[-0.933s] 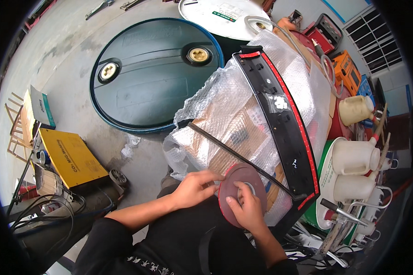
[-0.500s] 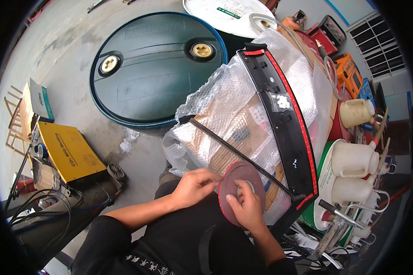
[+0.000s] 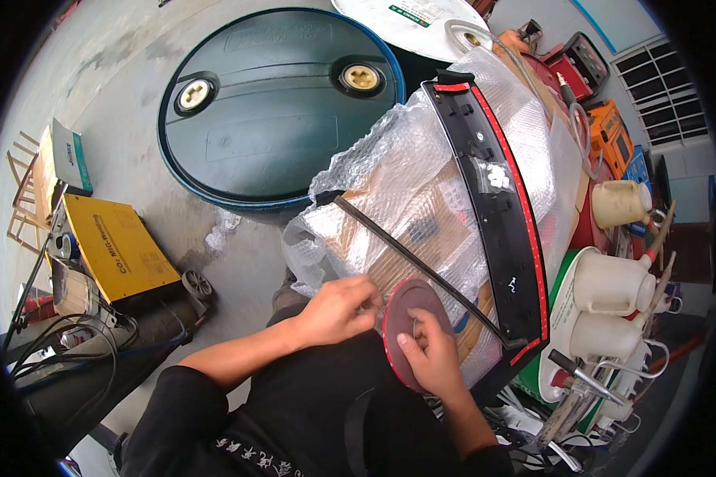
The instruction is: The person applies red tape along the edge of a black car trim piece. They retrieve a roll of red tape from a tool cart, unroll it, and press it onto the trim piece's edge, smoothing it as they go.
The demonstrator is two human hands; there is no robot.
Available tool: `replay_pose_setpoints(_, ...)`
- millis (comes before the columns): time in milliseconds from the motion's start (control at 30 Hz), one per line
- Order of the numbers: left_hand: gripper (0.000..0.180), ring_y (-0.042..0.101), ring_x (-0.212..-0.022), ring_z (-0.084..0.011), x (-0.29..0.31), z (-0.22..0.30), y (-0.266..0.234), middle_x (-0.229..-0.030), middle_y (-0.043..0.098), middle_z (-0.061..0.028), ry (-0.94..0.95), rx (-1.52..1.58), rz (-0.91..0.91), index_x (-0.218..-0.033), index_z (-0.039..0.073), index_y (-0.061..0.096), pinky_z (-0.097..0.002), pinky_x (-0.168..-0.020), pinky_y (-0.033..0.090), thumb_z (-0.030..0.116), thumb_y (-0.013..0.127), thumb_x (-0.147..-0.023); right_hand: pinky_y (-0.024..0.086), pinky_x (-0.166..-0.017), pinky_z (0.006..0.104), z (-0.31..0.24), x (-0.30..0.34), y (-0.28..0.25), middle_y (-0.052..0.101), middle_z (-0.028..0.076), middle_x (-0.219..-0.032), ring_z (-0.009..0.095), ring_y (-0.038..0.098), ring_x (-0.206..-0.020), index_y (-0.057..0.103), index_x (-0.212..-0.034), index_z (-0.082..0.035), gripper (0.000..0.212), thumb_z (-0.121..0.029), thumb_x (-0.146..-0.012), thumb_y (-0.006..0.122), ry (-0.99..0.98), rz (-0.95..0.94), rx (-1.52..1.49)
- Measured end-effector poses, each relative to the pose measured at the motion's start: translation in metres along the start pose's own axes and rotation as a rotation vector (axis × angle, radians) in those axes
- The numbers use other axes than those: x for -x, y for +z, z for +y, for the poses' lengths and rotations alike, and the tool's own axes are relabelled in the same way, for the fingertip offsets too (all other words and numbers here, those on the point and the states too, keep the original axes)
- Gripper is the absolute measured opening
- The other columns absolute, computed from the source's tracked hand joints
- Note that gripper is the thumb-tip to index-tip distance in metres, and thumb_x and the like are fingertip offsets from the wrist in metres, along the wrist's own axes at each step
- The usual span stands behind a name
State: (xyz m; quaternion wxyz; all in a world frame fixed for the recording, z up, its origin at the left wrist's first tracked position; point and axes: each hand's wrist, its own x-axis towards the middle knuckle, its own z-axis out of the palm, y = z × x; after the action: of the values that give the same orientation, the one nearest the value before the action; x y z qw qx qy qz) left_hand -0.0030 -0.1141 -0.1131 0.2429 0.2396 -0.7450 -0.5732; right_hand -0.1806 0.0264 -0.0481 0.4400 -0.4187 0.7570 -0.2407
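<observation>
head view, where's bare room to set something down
The drum lid is bare between its two cream caps, as is the floor between the drum and teal-sided box. Crowded: the bubble wrap under the black panel and dark bar, and the right side, with its pale jugs.

Below both hands, a black top (image 3: 294,421) is worn. The left sleeve (image 3: 171,393) is cut wide and ended near the elbow. Under the left hand (image 3: 338,308), toward the lower edge, the cloth is printed with slanting white characters (image 3: 254,455); beside them, a dark strap-like band (image 3: 356,445) is seen.
</observation>
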Motion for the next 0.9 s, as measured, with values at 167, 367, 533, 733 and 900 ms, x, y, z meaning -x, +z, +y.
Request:
replay_pose_setpoints(167,0.013,0.065,-0.074,-0.0299,-0.008,-0.002,-0.019,-0.084,0.061,-0.0132,-0.108,0.019,0.075,-0.090,0.002,0.062,-0.0385,-0.065,0.052,0.005,0.064,-0.078,0.050,-0.090,0.0415,-0.005,0.007,-0.041,0.062,0.023,-0.119,0.037,0.064,-0.103,0.045,-0.140,-0.004,0.081,-0.035,-0.075,0.083,-0.153,-0.328,-0.025)
replay_pose_setpoints(367,0.013,0.065,-0.072,-0.0230,-0.021,-0.006,-0.040,-0.081,0.065,-0.0129,-0.239,0.085,0.140,-0.090,0.000,0.063,-0.0349,-0.066,0.052,0.007,0.064,-0.079,0.038,-0.109,0.0451,-0.061,0.012,-0.072,0.035,0.028,-0.148,0.046,0.042,-0.134,0.041,-0.142,0.001,0.074,-0.034,-0.085,0.073,-0.233,-0.456,0.245)
replay_pose_setpoints(533,0.013,0.064,-0.071,-0.0211,-0.026,-0.009,-0.048,-0.081,0.065,-0.0116,-0.249,0.065,0.151,-0.088,0.000,0.064,-0.0344,-0.066,0.051,0.007,0.063,-0.078,0.045,-0.100,0.0476,-0.088,0.006,-0.070,0.042,0.031,-0.137,0.050,0.051,-0.121,0.043,-0.140,0.001,0.054,-0.020,-0.093,0.059,-0.285,-0.392,0.392)
replay_pose_setpoints(733,0.014,0.065,-0.073,-0.0284,-0.027,-0.018,-0.044,-0.082,0.064,-0.0141,-0.277,-0.041,0.117,-0.087,0.001,0.063,-0.0389,-0.068,0.052,0.010,0.063,-0.077,0.054,-0.078,0.0521,-0.069,-0.019,-0.040,0.049,0.030,-0.121,0.049,0.063,-0.092,0.047,-0.136,-0.002,0.047,-0.020,-0.094,0.055,-0.169,-0.345,0.731)
replay_pose_setpoints(900,0.014,0.064,-0.078,-0.0342,-0.021,-0.042,-0.038,-0.084,0.064,-0.0154,-0.169,-0.143,0.144,-0.087,0.001,0.062,-0.0429,-0.071,0.052,0.011,0.062,-0.076,0.045,-0.100,0.0476,-0.041,-0.049,-0.033,0.048,0.026,-0.134,0.045,0.055,-0.119,0.043,-0.143,-0.005,0.062,-0.036,-0.092,0.060,-0.005,-0.483,0.659)
